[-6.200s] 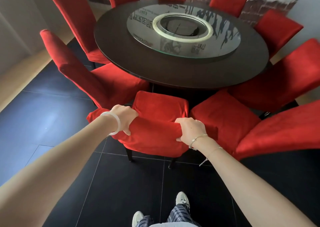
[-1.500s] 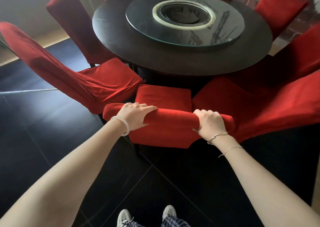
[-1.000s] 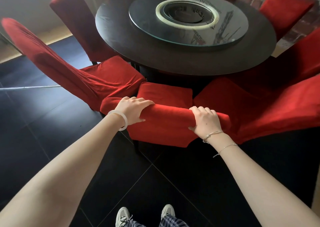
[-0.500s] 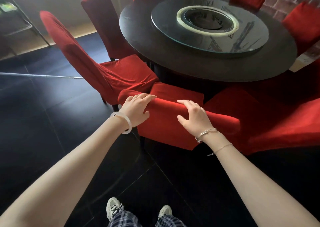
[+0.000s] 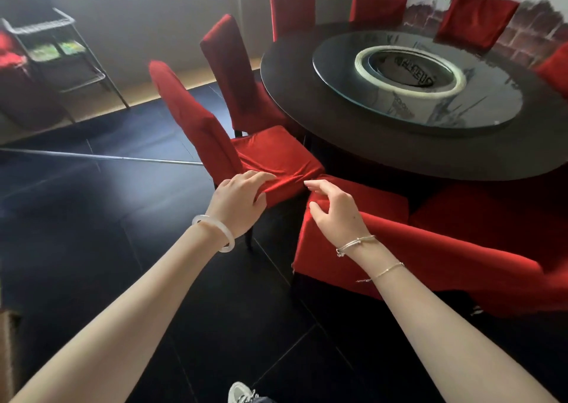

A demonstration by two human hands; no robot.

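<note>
- Work in hand, by the look of it: squaring the red chairs up around the round table (image 5: 399, 153)
- Near chair (image 5: 415, 246) apparently done: seat pushed in close to the table edge, backrest top just under the right forearm
- Right hand (image 5: 335, 210) relaxed and loosely spread over the left top corner of that backrest, fingers bent a little, pinching nothing
- Left hand (image 5: 238, 201) reaching across to the neighbouring angled chair (image 5: 270, 153): fingers nearly straight over the near corner of its seat, thumb against the edge below; impossible to tell whether gripping or only touching
- Angled chair turned askew, seat only partly under the table, backrest leaning away to the left
- Left to do, probably: taking hold of this chair, turning it to face the table, sliding it in beside the near one
</note>
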